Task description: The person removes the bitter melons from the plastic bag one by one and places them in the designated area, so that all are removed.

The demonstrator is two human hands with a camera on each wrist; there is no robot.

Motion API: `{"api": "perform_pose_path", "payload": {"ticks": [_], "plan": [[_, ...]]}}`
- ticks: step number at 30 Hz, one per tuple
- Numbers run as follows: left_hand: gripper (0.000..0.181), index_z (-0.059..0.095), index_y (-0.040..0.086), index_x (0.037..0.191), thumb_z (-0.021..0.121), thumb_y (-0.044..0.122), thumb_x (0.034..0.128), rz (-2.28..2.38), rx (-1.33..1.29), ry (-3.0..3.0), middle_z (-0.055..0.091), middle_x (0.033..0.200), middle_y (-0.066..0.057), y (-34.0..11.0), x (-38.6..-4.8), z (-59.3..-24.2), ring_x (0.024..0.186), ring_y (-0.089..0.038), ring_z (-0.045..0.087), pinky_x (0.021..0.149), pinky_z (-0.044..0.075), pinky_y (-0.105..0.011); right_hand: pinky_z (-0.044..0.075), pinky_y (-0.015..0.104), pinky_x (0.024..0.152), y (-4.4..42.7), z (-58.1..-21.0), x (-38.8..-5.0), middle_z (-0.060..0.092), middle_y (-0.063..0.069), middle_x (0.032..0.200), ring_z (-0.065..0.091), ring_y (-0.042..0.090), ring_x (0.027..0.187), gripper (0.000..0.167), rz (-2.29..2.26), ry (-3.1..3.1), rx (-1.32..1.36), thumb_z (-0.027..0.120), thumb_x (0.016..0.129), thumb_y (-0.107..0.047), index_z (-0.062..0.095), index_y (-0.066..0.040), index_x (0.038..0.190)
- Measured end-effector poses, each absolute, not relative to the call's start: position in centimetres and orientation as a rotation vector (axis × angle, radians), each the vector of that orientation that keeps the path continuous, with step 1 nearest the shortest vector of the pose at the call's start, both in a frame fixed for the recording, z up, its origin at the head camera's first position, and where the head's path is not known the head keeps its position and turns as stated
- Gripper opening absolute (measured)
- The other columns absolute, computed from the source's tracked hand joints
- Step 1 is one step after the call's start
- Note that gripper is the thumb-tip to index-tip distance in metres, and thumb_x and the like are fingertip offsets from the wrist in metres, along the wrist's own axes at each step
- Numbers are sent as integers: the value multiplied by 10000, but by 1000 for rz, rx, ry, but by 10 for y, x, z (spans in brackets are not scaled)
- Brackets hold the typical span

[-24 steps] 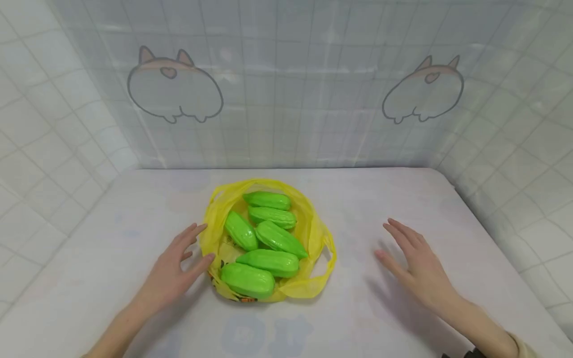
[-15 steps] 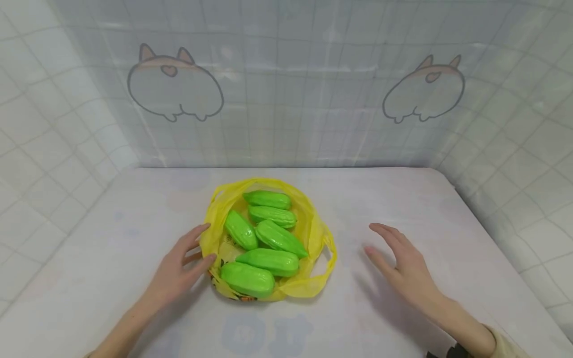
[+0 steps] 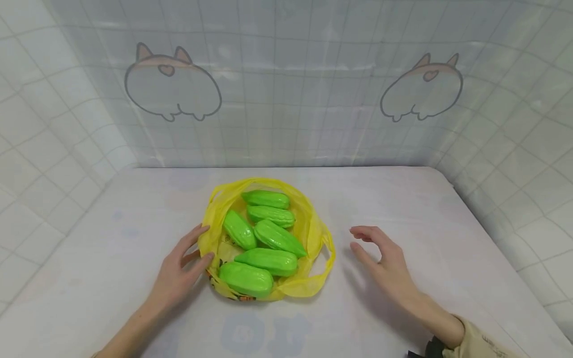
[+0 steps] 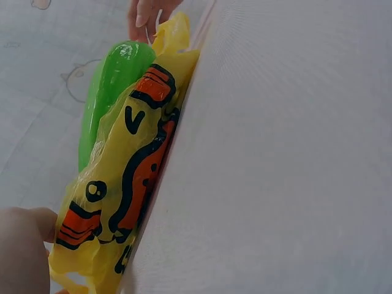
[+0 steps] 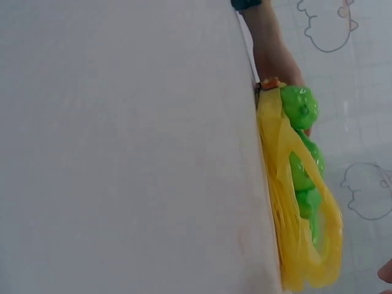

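A yellow plastic bag (image 3: 306, 288) lies on the table with its mouth spread wide. Inside are several glossy green bitter melons (image 3: 270, 262), one with a ridged skin. My left hand (image 3: 176, 271) is at the bag's left rim, thumb and fingers spread along its edge and seeming to touch it. To the right of the bag's loop handle, my right hand (image 3: 389, 266) hovers apart from it, fingers loosely bent and holding nothing. In the left wrist view, the bag's printed side (image 4: 144, 165) faces me. The right wrist view shows the handle (image 5: 331, 233) beside the melons.
A pale cloth-covered table (image 3: 286, 328) stretches out on both sides of the bag. Tile-patterned sheets with cartoon animal drawings form the back wall (image 3: 286, 99). More tile-patterned walls rise at left (image 3: 40, 149) and right (image 3: 524, 149).
My right hand has moved left, closer to the bag, and its fingers have bent more. My left hand has settled slightly against the rim. The bag and melons have stayed put.
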State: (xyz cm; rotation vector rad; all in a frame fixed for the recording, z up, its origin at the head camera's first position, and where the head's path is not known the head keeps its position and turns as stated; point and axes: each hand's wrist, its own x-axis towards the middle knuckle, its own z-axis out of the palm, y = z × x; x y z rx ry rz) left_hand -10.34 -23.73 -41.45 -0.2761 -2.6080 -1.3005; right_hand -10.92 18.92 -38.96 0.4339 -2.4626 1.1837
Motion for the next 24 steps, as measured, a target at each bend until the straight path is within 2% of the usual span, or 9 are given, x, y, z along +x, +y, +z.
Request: {"api": "perform_pose_path", "payload": {"ticks": [3,7,10,13,20,22,24], "plan": [[581,420,247,1518,644,177,986,-1320,-269,-2589,344,1610,-67,-238,-104,-418,1407,-112,396,974,402,-12,484,201,951,182,-394,-110,683,-37,1169,612,134,1070,328,1207,-2441,466,723,916,-94,661,-164,1231],[570,438,243,1507,648,168,983,-1330,-263,-2574,385,1586,-60,-239,-105,-421,1315,145,342,983,405,-18,490,219,957,173,-399,-111,675,-40,1187,606,144,1080,355,1231,-2407,536,721,910,-64,656,-196,1233],[563,445,244,1503,648,172,983,-1333,-256,-2575,397,1579,-59,-239,-105,-423,1311,143,346,989,405,-20,495,216,956,166,-403,-112,676,-18,1199,607,145,1086,369,1250,-2373,585,732,891,-35,663,-181,1222],[559,444,254,1503,646,184,986,-1321,-245,-2585,403,1574,-59,-240,-105,-424,1328,93,372,989,399,-15,507,229,937,158,-407,-113,676,-4,1198,613,171,1068,365,1266,-2322,646,744,867,-6,676,-124,1206],[559,435,277,1507,637,202,992,-1302,-217,-2607,409,1570,-53,-239,-105,-424,1377,-238,440,990,389,-9,502,178,958,139,-412,-116,668,-7,1207,631,171,1075,371,1273,-2260,771,739,853,14,680,-82,1206],[559,435,280,1507,638,204,991,-1297,-214,-2609,413,1567,-50,-239,-105,-424,1375,-210,445,991,389,-10,525,223,947,134,-412,-116,671,16,1203,635,191,1062,377,1284,-2248,807,742,852,14,673,-72,1213],[560,436,281,1506,639,203,990,-1295,-216,-2610,418,1563,-49,-239,-105,-424,1367,-116,445,991,389,-10,544,259,933,130,-412,-117,675,35,1202,639,201,1053,378,1305,-2247,833,747,857,0,666,-68,1220]]}}
